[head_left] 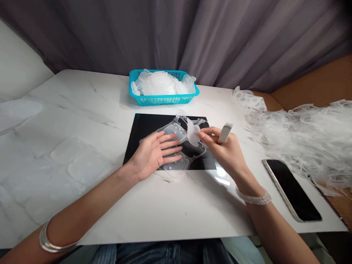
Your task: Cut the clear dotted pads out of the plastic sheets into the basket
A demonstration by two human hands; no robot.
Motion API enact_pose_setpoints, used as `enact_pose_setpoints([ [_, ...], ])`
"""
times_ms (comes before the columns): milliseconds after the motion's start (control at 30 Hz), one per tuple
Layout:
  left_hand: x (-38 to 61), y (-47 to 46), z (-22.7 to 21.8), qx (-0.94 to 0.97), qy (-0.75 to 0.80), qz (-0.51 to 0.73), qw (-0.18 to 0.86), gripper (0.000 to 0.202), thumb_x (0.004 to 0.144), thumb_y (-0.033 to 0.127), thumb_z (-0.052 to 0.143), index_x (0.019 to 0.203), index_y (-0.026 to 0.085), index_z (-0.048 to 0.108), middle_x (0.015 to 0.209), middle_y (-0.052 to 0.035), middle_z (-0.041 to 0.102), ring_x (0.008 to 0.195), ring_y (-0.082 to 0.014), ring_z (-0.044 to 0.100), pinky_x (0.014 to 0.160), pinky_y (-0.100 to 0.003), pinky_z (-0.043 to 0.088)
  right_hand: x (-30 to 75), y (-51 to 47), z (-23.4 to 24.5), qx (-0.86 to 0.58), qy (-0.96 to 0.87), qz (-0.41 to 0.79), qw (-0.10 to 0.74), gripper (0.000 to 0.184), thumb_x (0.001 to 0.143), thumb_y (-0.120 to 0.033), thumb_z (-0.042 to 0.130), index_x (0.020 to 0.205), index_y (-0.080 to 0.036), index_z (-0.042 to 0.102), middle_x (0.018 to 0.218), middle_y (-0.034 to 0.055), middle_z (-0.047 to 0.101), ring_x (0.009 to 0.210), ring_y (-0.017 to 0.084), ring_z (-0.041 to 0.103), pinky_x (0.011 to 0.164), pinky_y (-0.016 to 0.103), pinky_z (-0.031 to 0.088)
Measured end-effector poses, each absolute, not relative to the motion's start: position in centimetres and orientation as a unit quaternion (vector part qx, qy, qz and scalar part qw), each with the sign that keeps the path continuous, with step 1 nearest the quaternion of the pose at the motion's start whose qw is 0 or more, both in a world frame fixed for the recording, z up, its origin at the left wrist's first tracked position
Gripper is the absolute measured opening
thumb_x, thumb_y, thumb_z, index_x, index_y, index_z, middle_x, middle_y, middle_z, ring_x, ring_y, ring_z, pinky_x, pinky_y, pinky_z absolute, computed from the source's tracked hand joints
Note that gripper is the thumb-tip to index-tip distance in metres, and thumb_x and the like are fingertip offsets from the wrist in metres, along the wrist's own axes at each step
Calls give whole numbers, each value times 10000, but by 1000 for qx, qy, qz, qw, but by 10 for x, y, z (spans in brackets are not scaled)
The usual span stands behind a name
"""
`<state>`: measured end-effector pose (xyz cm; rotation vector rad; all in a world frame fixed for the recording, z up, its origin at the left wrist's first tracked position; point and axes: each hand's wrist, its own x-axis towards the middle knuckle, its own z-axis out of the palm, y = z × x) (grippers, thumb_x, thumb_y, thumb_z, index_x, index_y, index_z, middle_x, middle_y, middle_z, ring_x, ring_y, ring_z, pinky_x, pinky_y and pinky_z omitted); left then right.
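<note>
Plastic piece (193,135) feel: thin, see-through and floppy by the look of it, and I'd guess it weighs next to nothing. Probably a bit slick, and it'd crease if squeezed hard, so an edge pinch seems the way to hold it.
Phone (293,190): lying screen-up and dark on the table (82,121), by the right forearm, nobody touching it.
Left hand (152,154): laid out flat with fingers spread on the plastic sheet (172,130), gripping nothing, just resting on it.
Right hand (225,150): thumb and fingertips pinched shut on the piece's right edge, holding it lifted just over the sheet. A white tool (224,132) is tucked in the same hand, sticking up; can't tell what kind.
Plastic sheet: clear with shaped cutouts, looks flimsy too, and I reckon it slides unless pinned.
Black mat (145,128): flat under the sheet.
Scrap pile (302,135): tangle of clear plastic off to the right, well apart from both hands.
Basket (165,99): turquoise, just past the mat, heaped with similar translucent pieces.
</note>
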<state>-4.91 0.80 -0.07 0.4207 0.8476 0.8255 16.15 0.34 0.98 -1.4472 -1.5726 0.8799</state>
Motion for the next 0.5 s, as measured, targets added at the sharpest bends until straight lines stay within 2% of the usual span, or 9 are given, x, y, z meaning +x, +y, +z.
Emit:
enact_pose_setpoints([
  [67, -48, 8, 0, 177, 368, 372, 834, 538, 954, 467, 454, 1285, 64, 590, 1319, -237, 625, 1158, -347, 651, 975, -510, 534, 154, -4, 15, -528, -697, 343, 343, 264, 900, -423, 626, 911, -191, 750, 738, 25, 661, 626, 139, 529, 580, 271, 393],
  [133, -48, 8, 1, 173, 342, 361, 850, 587, 966, 511, 389, 1264, 57, 611, 1271, -232, 655, 1120, -344, 668, 967, -508, 530, 151, -8, 19, -507, -725, 351, 308, 317, 936, -450, 566, 946, -207, 769, 807, 43, 697, 699, 167, 583, 620, 282, 427],
  [167, -48, 8, 2, 174, 333, 357, 855, 605, 969, 521, 367, 1259, 53, 618, 1249, -231, 667, 1101, -343, 676, 964, -506, 527, 152, -7, 21, -521, -712, 348, 317, 361, 947, -479, 538, 950, -206, 774, 786, 47, 687, 698, 172, 583, 612, 284, 425],
  [300, -51, 9, 2, 172, 322, 352, 862, 628, 958, 545, 366, 1276, 63, 613, 1196, -227, 694, 1055, -352, 695, 963, -517, 507, 164, 4, 17, -611, -600, 337, 391, 443, 910, -567, 555, 946, -184, 773, 569, 3, 509, 543, 139, 454, 504, 275, 324],
  [367, -52, 10, 1, 174, 320, 348, 864, 629, 949, 559, 382, 1285, 78, 608, 1194, -224, 696, 1059, -357, 694, 971, -526, 495, 167, 10, 11, -617, -584, 371, 376, 419, 873, -556, 608, 942, -174, 765, 530, -26, 439, 506, 121, 391, 486, 268, 292],
  [500, -50, 8, 0, 184, 315, 348, 863, 613, 948, 559, 395, 1312, 104, 586, 1209, -214, 691, 1054, -358, 698, 965, -530, 493, 158, 14, 3, -573, -606, 465, 296, 338, 842, -506, 663, 907, -184, 744, 523, -56, 410, 487, 96, 325, 493, 259, 284],
])
